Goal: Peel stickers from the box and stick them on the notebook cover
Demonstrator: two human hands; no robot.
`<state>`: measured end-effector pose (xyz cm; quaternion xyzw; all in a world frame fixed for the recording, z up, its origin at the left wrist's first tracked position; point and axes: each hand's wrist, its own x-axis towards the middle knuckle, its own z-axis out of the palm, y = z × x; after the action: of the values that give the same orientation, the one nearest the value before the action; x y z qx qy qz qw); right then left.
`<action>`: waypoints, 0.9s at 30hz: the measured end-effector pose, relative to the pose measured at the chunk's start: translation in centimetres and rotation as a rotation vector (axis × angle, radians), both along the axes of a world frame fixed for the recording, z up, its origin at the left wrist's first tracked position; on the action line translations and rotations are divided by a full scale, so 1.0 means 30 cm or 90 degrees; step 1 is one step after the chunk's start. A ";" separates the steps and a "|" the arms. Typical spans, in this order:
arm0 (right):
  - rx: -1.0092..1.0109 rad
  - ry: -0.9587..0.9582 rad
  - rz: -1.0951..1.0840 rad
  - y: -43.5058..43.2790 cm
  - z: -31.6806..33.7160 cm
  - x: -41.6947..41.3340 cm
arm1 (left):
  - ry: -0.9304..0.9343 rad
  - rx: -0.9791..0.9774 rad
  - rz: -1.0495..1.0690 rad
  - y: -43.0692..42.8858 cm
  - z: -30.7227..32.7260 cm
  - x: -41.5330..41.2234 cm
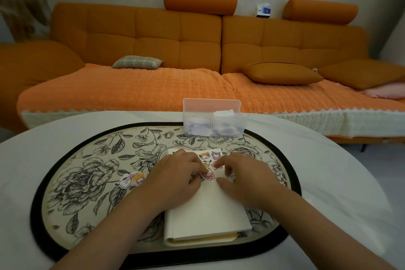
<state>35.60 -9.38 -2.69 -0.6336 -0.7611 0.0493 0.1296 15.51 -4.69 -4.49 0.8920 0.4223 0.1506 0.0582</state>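
A cream notebook (pixel 206 212) lies closed on the floral mat, with several cartoon stickers (pixel 210 158) on the far part of its cover. My left hand (pixel 175 180) rests on the cover's left side, fingertips pressing a pink sticker (pixel 208 174). My right hand (pixel 243 177) lies on the cover's right side, fingers curled, its fingertips beside the same sticker. A clear plastic box (pixel 213 120) with sticker sheets stands beyond the notebook at the mat's far edge. Two loose stickers (pixel 131 180) lie on the mat left of my left hand.
The oval floral mat (pixel 87 182) with a black rim covers the middle of a white round table (pixel 328 171). An orange sofa (pixel 153 85) with cushions stands behind the table. Grey floor shows at the right.
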 end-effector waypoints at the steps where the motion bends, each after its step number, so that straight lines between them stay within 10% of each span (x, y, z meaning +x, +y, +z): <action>1: 0.006 -0.008 0.024 -0.012 -0.006 -0.001 | 0.021 -0.003 0.000 -0.004 0.002 0.003; 27: 0.011 -0.104 0.079 -0.019 -0.074 -0.029 | 0.065 -0.044 -0.020 -0.089 -0.017 -0.027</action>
<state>34.74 -9.95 -4.91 -0.5857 -0.8075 -0.0010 0.0695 14.70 -7.37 -5.00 0.9023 0.4159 0.0892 0.0698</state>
